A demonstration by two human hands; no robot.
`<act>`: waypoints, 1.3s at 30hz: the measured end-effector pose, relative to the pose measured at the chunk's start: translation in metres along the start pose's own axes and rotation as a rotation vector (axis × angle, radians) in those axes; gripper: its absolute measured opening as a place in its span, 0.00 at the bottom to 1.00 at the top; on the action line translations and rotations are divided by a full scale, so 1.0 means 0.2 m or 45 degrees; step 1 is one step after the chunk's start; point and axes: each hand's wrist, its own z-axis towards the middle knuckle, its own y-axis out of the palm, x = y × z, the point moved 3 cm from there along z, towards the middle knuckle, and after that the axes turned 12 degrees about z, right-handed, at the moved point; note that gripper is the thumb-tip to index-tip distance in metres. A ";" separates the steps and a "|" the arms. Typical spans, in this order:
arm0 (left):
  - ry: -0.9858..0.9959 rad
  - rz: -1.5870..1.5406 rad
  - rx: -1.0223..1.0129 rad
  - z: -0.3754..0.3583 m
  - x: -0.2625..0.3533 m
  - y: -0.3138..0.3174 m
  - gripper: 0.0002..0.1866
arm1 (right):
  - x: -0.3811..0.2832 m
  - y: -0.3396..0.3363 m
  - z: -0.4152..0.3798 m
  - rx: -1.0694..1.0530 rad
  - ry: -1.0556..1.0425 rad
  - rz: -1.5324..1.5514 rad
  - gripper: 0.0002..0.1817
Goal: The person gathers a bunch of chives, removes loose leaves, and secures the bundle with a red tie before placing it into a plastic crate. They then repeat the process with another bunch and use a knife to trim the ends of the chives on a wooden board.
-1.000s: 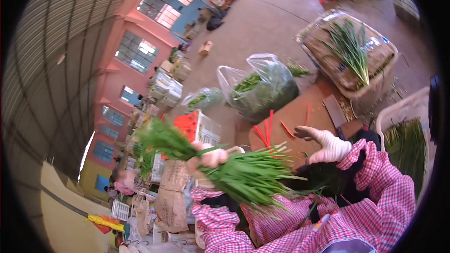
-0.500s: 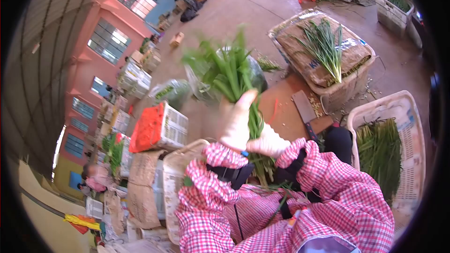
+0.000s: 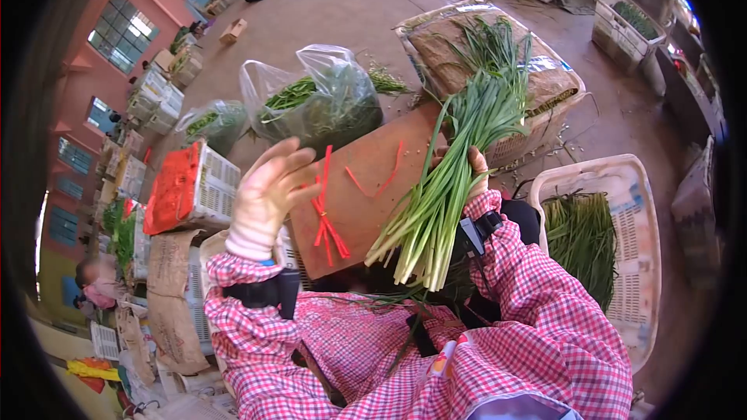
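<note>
My right hand (image 3: 476, 171) is closed round a bunch of green garlic (image 3: 447, 194), leaves pointing away and pale stalk ends towards me. The bunch slants over the right part of a brown board (image 3: 354, 222). My left hand (image 3: 272, 183), in a pale glove, is raised at the board's left edge with fingers apart and nothing in it. Close to those fingers, a bundle of red ties (image 3: 331, 225) lies on the board. Another red tie (image 3: 381, 183) lies bent in a V farther right.
A sack-covered crate (image 3: 545, 120) stands beyond the bunch. On my right is a white crate (image 3: 642, 264) of long greens (image 3: 580, 241). Clear bags of greens (image 3: 327, 101) sit behind the board; a crate with a red cover (image 3: 175, 194) is on the left.
Both hands were together on the upright bunch. Now my left hand is off it and to the left, while my right hand has laid it over to the right. The view has shifted.
</note>
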 end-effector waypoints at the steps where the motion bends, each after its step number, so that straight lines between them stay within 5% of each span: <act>1: -0.050 -0.035 0.040 -0.02 -0.08 -0.12 0.21 | -0.03 -0.02 -0.01 -0.016 -0.031 -0.024 0.25; 6: -0.189 0.272 0.465 -0.07 -0.61 -0.44 0.16 | -0.08 -0.01 -0.03 0.101 -0.162 -0.064 0.20; 7: -0.235 0.364 0.520 -0.07 -0.72 -0.47 0.15 | -0.04 0.11 -0.02 -0.038 -0.026 -0.041 0.20; 8: -0.283 0.453 0.572 -0.06 -0.82 -0.50 0.13 | -0.11 -0.06 -0.01 -0.098 0.048 0.165 0.29; 10: -0.470 0.435 0.661 -0.01 -0.98 -0.51 0.12 | -0.14 -0.02 -0.02 0.123 -0.189 -0.106 0.28; 14: -0.634 0.518 0.727 0.23 -1.28 -0.54 0.13 | -0.14 0.09 0.03 -0.106 0.159 -0.091 0.31; 18: -0.657 1.106 0.700 0.55 -1.60 -0.61 0.17 | -0.14 0.17 0.12 -0.236 0.144 -0.178 0.30; 20: -0.760 1.406 0.718 0.65 -1.58 -0.54 0.21 | -0.06 0.29 0.17 -0.084 0.050 -0.350 0.22; 21: -0.733 1.605 0.785 0.68 -1.58 -0.52 0.24 | -0.06 0.31 0.19 -0.108 0.141 -0.376 0.32; 22: -0.741 1.593 0.787 0.71 -1.59 -0.51 0.24 | -0.05 0.32 0.21 -0.135 0.233 -0.401 0.42; 24: -0.840 1.553 0.774 0.75 -1.56 -0.48 0.22 | -0.05 0.29 0.26 -0.142 0.277 -0.537 0.40; 26: -0.839 1.545 0.748 0.76 -1.47 -0.44 0.19 | -0.04 0.24 0.29 0.010 0.236 -0.517 0.28; 30: -0.909 1.600 0.659 0.76 -1.47 -0.40 0.15 | 0.09 0.12 0.35 0.126 0.419 -0.372 0.27; 35: -0.690 1.406 0.913 0.70 -1.57 -0.42 0.12 | 0.22 -0.04 0.44 0.167 0.545 -0.203 0.36; 38: -0.565 1.117 1.055 0.65 -1.70 -0.45 0.11 | 0.19 -0.23 0.44 0.399 0.515 -0.494 0.42; 39: -0.493 0.961 1.094 0.63 -1.74 -0.45 0.11 | 0.22 -0.23 0.46 0.413 0.521 -0.498 0.35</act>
